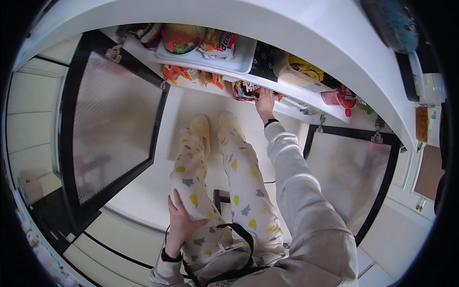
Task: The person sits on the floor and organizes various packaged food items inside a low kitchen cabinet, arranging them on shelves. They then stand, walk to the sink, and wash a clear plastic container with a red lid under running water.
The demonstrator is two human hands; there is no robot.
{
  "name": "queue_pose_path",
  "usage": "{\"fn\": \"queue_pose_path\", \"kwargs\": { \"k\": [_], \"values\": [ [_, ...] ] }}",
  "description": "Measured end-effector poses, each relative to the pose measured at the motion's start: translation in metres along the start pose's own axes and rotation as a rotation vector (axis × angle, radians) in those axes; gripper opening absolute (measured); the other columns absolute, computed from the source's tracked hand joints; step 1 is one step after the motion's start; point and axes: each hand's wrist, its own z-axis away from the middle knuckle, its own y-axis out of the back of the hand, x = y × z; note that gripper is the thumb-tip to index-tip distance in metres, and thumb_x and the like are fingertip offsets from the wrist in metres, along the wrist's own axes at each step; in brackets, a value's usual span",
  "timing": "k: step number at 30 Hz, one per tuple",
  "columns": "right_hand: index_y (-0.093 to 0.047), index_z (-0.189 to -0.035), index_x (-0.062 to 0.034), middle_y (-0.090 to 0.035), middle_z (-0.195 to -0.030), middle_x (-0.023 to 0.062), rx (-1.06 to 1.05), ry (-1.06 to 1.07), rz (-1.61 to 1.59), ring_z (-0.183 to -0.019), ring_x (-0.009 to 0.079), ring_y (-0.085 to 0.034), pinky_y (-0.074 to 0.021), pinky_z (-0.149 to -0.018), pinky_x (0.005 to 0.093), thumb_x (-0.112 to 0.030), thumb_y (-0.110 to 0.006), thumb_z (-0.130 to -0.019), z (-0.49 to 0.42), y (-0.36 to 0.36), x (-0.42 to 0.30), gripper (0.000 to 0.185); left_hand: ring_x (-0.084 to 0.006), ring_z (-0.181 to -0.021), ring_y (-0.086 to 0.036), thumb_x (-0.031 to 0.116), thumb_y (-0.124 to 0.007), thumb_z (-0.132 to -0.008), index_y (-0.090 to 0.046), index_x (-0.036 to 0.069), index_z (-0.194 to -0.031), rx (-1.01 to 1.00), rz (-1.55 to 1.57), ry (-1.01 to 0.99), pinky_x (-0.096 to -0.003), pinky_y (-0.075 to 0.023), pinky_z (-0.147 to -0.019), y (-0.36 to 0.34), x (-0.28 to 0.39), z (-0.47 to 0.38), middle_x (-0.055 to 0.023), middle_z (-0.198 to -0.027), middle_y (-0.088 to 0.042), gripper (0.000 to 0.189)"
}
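My right hand (264, 104) reaches into the lower shelf of an open cabinet. Its fingers lie on or against a red and black snack packet (245, 90), and the fingertips are partly hidden, so a grip cannot be made out. Orange packets (213, 79) sit to the left of it on that lower level. My left hand (181, 222) rests on my left thigh over patterned trousers (195, 201), fingers apart and holding nothing.
Framed glass doors stand open at left (114, 125) and right (353, 175). The upper shelf bears a pale tray (245, 61) of packaged food, a clear plastic bin (292, 73) and a red-lidded container (339, 97). A white countertop (251, 14) overhangs them. A dark stool part (220, 197) shows between my legs.
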Motion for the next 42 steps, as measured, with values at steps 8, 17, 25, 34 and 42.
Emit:
{"fn": "queue_pose_path", "kwargs": {
  "k": [8,17,25,34,42],
  "values": [
    [-0.051,-0.1,-0.0018,-0.051,-0.118,0.0212,0.181,0.456,0.226,-0.113,0.034,-0.047,-0.0363,-0.097,0.0408,-0.011,-0.045,-0.078,0.013,-0.024,0.03,0.024,-0.0504,-0.117,-0.028,0.024,-0.084,-0.046,0.002,-0.001,-0.136,0.059,-0.206,-0.005,-0.0473,-0.0302,-0.098,-0.005,0.015,-0.009,-0.0377,-0.128,-0.018,0.127],
    [-0.052,-0.085,-0.0022,-0.061,-0.1,0.0167,0.352,0.457,0.035,-0.09,0.0277,-0.061,-0.0499,-0.076,0.0357,-0.002,-0.051,-0.068,0.051,0.044,0.026,0.017,-0.0542,-0.115,-0.028,0.03,-0.081,-0.052,-0.003,-0.001,-0.136,0.096,-0.141,-0.105,-0.0489,-0.0316,-0.095,-0.015,0.01,-0.006,-0.0422,-0.124,-0.02,0.119],
    [-0.054,-0.09,-0.0009,-0.062,-0.078,0.0127,0.025,-0.009,-0.47,-0.067,0.0239,-0.061,-0.0477,-0.061,0.0299,-0.004,-0.057,-0.077,0.157,0.179,-0.005,0.013,-0.0542,-0.118,-0.025,0.034,-0.07,-0.069,-0.013,-0.001,-0.136,0.224,-0.255,-0.395,-0.0482,-0.0297,-0.097,-0.023,0.014,0.0,-0.0419,-0.128,-0.019,0.095],
    [-0.048,-0.109,0.0034,-0.06,-0.098,0.0069,0.22,-0.032,-1.489,-0.09,0.0115,-0.056,-0.0448,-0.079,0.0254,0.0,-0.055,-0.083,0.296,0.284,-0.046,0.027,-0.024,-0.112,-0.047,0.043,-0.055,-0.083,-0.028,-0.006,-0.13,-0.205,0.87,-0.216,-0.0369,-0.0355,-0.095,-0.028,0.108,0.033,-0.0169,-0.119,-0.049,0.073],
    [-0.045,-0.119,-0.0043,-0.055,-0.114,0.0042,-0.16,-0.25,-1.882,-0.104,0.0144,-0.052,-0.0401,-0.089,0.0294,-0.002,-0.055,-0.082,0.383,0.289,-0.056,0.039,-0.0116,-0.097,-0.053,0.026,-0.055,-0.087,-0.048,0.003,-0.114,-0.269,1.495,-0.28,-0.0269,-0.0418,-0.084,-0.034,0.109,0.079,-0.0041,-0.106,-0.056,0.036]
  ]
}}
